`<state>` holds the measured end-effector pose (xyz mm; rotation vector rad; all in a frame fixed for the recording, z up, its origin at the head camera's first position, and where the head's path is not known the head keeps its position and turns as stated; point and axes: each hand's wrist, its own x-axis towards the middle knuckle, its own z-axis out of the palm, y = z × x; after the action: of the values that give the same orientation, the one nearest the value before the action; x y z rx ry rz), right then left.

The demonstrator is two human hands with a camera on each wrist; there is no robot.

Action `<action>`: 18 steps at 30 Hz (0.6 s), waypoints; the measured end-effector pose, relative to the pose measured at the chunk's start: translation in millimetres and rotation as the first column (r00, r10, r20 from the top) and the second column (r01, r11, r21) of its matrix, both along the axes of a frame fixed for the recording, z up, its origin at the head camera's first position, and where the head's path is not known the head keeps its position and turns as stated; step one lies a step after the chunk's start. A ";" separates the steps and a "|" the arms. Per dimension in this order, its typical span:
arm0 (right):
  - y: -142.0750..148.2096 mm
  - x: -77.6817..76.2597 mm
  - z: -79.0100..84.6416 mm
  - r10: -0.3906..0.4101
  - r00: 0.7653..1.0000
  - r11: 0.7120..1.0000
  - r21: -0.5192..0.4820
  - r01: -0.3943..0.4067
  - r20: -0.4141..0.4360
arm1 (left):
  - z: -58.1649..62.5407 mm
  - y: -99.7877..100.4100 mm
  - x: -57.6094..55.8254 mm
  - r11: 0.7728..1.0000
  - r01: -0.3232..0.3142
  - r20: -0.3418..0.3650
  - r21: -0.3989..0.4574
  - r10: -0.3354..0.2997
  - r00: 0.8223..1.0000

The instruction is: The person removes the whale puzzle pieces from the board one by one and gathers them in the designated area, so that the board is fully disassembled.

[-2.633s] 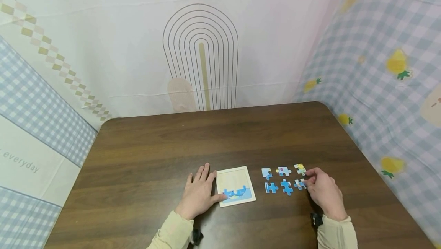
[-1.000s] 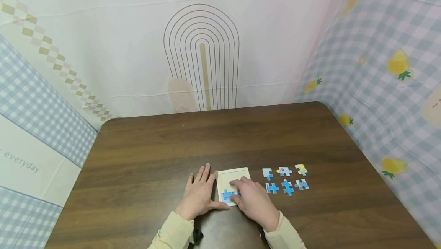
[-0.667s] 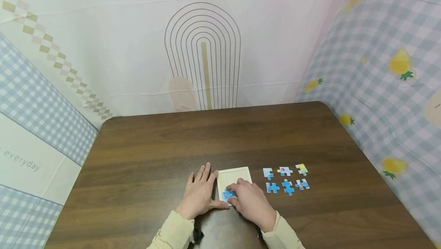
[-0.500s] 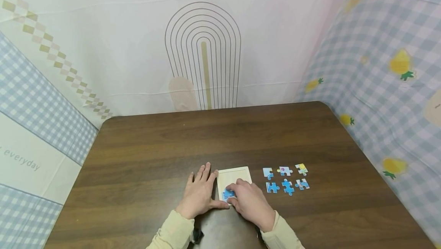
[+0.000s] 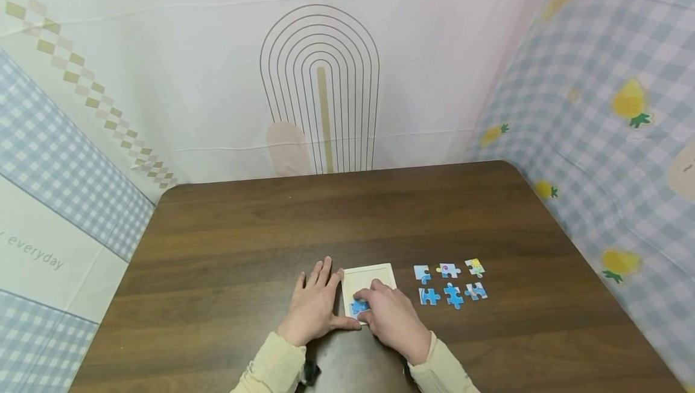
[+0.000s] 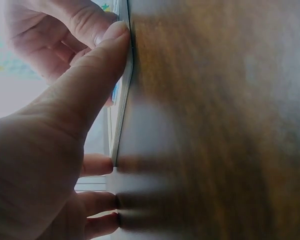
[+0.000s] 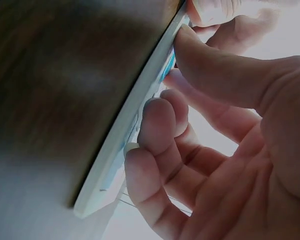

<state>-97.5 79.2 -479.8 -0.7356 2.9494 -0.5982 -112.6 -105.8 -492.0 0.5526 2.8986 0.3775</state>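
Observation:
A shallow square puzzle tray (image 5: 355, 278) lies on the brown table, blue pieces along its near side. My left hand (image 5: 309, 311) is spread flat on the table to its left, the thumb resting on the near left corner. Over the near part of the tray, my right hand (image 5: 399, 320) holds a blue puzzle piece (image 5: 356, 307) between thumb and index finger. In the right wrist view, its thumb meets the edge of the tray (image 7: 110, 150) and the other fingers are curled. The rest of the near row is hidden under this hand.
Several loose jigsaw pieces lie in two rows right of the tray, among them a yellow-patterned piece (image 5: 475, 267) and a blue piece (image 5: 453, 296). Printed cloth (image 5: 228, 97) hangs behind the table (image 5: 244, 230) and at both sides.
My right hand has come left from the loose pieces to the tray, then shifted slightly further left along its near row. The left hand has stayed beside the tray.

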 end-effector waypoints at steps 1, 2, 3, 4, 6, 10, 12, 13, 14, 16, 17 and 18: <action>-0.1 0.0 -0.1 -0.002 1.000 1.000 -0.004 0.002 0.002 | -0.1 -0.1 -0.2 1.000 -0.001 0.005 0.001 0.001 1.000; -0.2 0.0 -0.2 -0.003 1.000 1.000 -0.010 0.003 0.004 | -0.3 -0.2 -0.2 1.000 -0.002 0.009 0.001 0.002 1.000; -0.3 0.0 -0.3 -0.004 1.000 1.000 -0.015 0.004 0.004 | -0.5 -0.3 -0.3 1.000 -0.003 0.013 0.001 0.003 1.000; -0.4 -0.1 -0.4 -0.007 1.000 1.000 -0.022 0.007 0.004 | -0.7 -0.4 -0.4 1.000 -0.003 0.016 0.000 0.003 1.000; -0.6 -0.1 -0.7 -0.011 1.000 0.999 -0.035 0.011 -0.002 | -0.9 -0.5 -0.4 1.000 -0.004 0.016 0.000 0.004 1.000; -0.8 -0.3 -1.3 -0.022 1.000 0.998 -0.056 0.022 -0.005 | -1.0 -0.5 -0.3 1.000 -0.004 0.013 0.002 0.004 1.000; -1.0 -0.2 -2.0 -0.023 1.000 0.998 -0.064 0.023 -0.002 | -1.3 -0.5 -0.3 1.000 -0.005 0.008 0.004 0.005 1.000; -1.1 -0.2 -1.9 -0.022 1.000 0.997 -0.068 0.022 0.000 | -1.4 -0.5 -0.4 1.000 -0.006 0.007 0.005 0.006 1.000; -1.1 -0.1 -1.7 -0.021 1.000 0.997 -0.072 0.021 0.002 | -1.5 -0.5 -0.4 1.000 -0.007 0.006 0.006 0.007 1.000; -1.2 -0.1 -1.6 -0.015 1.000 0.997 -0.079 0.016 0.005 | -1.6 -0.5 -0.4 1.000 -0.009 0.003 0.008 0.009 1.000; -1.3 -0.1 -1.4 -0.011 1.000 0.996 -0.086 0.012 0.008 | -1.7 -0.5 -0.3 1.000 -0.010 0.003 0.008 0.010 1.000; -1.3 -0.2 -1.1 -0.008 1.000 0.996 -0.090 0.009 0.009 | -1.9 -0.6 -0.2 1.000 -0.011 0.001 0.010 0.011 1.000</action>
<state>-97.7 77.8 -480.9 -0.7263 2.9362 -0.7374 -112.8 -106.4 -493.9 0.5385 2.9009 0.3943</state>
